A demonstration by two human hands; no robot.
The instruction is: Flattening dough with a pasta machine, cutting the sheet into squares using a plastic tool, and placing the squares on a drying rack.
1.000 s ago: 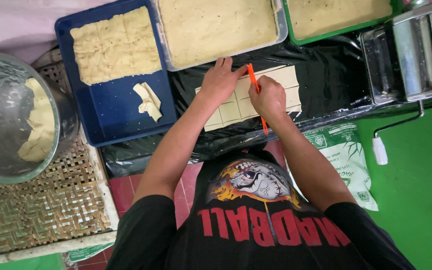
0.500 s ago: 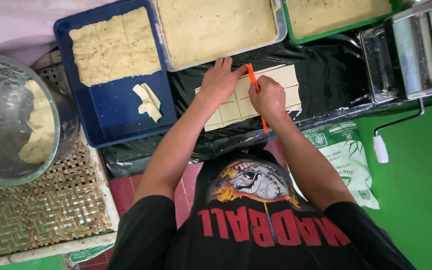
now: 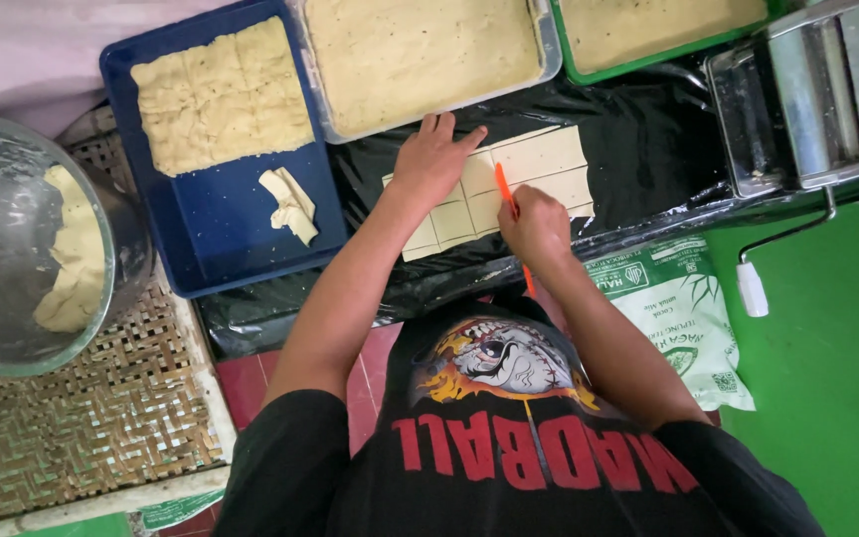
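Observation:
A thin pale dough sheet (image 3: 539,164), scored into squares, lies on black plastic sheeting (image 3: 648,159). My left hand (image 3: 434,159) presses flat on the sheet's left part with fingers spread. My right hand (image 3: 536,227) grips a slim orange cutting tool (image 3: 503,187), whose tip rests on the dough between the two hands. My right hand hides the tool's middle, and its tail sticks out below my wrist.
A blue tray (image 3: 221,234) at the left holds cut dough squares and a few scraps. A grey tray (image 3: 549,45) and a green tray (image 3: 574,65) of dough sit at the far edge. A metal dough roller (image 3: 817,99) stands at the right. A glass bowl (image 3: 12,244) with dough rests on a woven mat, and a printed bag (image 3: 683,318) lies on green flooring.
My right hand has drawn the orange tool a little toward my body along the dough. My left hand has stayed in place.

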